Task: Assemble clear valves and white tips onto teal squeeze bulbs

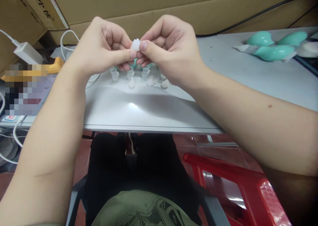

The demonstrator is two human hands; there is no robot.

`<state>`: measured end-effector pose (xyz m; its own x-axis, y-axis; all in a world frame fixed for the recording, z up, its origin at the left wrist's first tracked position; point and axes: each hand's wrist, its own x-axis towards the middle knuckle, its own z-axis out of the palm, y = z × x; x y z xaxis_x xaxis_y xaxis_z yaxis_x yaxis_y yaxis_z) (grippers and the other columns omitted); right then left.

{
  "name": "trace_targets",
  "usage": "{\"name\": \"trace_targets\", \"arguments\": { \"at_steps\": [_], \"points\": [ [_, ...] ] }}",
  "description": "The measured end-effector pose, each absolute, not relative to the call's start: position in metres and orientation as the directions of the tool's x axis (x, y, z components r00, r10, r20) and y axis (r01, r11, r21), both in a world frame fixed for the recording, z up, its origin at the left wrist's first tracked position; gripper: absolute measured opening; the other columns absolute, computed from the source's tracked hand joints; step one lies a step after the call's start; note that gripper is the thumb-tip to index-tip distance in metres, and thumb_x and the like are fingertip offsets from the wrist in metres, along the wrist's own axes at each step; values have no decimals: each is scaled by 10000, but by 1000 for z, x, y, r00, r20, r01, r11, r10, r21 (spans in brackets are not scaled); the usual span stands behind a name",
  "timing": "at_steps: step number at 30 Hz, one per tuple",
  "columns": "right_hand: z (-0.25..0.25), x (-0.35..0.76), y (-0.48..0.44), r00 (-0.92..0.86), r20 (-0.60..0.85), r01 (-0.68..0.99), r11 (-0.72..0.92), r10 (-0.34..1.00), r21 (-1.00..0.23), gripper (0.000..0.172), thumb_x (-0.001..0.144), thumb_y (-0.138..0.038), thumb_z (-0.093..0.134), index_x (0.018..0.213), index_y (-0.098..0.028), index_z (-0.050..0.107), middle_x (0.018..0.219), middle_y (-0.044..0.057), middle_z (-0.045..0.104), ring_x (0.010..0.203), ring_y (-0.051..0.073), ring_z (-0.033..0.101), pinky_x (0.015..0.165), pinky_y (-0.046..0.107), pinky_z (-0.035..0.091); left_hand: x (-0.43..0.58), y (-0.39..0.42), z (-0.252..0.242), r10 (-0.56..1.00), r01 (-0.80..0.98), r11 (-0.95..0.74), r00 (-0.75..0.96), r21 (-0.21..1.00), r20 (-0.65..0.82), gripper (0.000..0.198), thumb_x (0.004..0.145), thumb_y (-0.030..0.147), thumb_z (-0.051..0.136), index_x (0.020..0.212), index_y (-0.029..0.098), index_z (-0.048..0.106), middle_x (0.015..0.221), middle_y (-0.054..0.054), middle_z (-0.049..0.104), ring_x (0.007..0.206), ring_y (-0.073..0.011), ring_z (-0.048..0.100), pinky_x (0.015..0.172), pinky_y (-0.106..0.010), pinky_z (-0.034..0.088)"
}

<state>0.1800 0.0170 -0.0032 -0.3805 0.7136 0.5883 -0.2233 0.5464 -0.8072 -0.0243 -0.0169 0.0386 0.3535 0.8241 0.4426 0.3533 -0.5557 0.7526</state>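
Note:
Between the fingertips of both hands is a small white translucent plastic piece point(135, 45), held up above the table. My left hand point(109, 45) pinches it from the left with thumb and fingers, and my right hand point(166, 44) grips its right side the same way. Below the hands, small clear plastic cups point(114, 75) stand in a row. In front of them lie white teardrop-shaped pieces point(132, 83). Parts of some teal objects point(134, 64) show behind the cups, mostly hidden by my fingers.
Several teal, rounded objects with whitish ends point(275, 52) lie at the table's right. A white charger point(28, 53) with cables and a yellow item point(56, 65) sit at the left. Cardboard point(159, 4) walls the back. A red plastic stool point(228, 176) stands below, right.

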Motion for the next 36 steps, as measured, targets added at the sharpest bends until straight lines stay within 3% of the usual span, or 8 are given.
{"name": "trace_targets", "arguments": {
  "at_steps": [5, 13, 22, 31, 36],
  "points": [
    [-7, 181, 22, -433, 575, -281, 502, 694, -818, 292, 840, -450, 885, 851, -281, 647, 799, 7, 766, 692, 198, 725, 642, 351, 613, -26, -18, 38, 818, 357, -561, 377, 747, 434, 95, 835, 123, 939, 852, 130, 846, 755, -53, 813, 641, -194, 791, 575, -283, 640],
    [-4, 181, 16, -393, 601, -172, 586, 696, -792, 145, 922, -415, 790, 945, -297, 708, 828, -12, 757, 729, 192, 726, 695, 348, 638, -27, -16, 35, 818, 359, -565, 359, 743, 449, 111, 808, 100, 952, 844, 131, 852, 737, -88, 806, 617, -227, 786, 540, -309, 623],
    [-4, 181, 19, -374, 647, -247, 601, 665, -760, 334, 774, -451, 960, 806, -274, 678, 827, 22, 761, 717, 208, 724, 664, 377, 599, -26, -18, 39, 820, 402, -567, 356, 719, 448, 71, 851, 49, 876, 890, 106, 860, 778, -69, 823, 659, -204, 794, 595, -300, 659],
    [-3, 183, 18, -400, 577, -290, 499, 712, -817, 441, 751, -544, 957, 871, -269, 634, 812, 7, 754, 731, 186, 732, 673, 323, 634, -32, -16, 35, 737, 265, -656, 427, 706, 524, 203, 1004, 58, 746, 1124, 161, 875, 906, -50, 845, 733, -155, 808, 669, -258, 688],
    [-4, 182, 21, -413, 544, -262, 477, 731, -839, 522, 684, -629, 958, 859, -273, 618, 836, 18, 744, 784, 200, 733, 713, 341, 636, -32, -15, 35, 736, 237, -655, 417, 718, 533, 201, 1002, 60, 748, 1131, 151, 872, 859, -47, 829, 716, -144, 785, 678, -268, 688]
  ]
}}
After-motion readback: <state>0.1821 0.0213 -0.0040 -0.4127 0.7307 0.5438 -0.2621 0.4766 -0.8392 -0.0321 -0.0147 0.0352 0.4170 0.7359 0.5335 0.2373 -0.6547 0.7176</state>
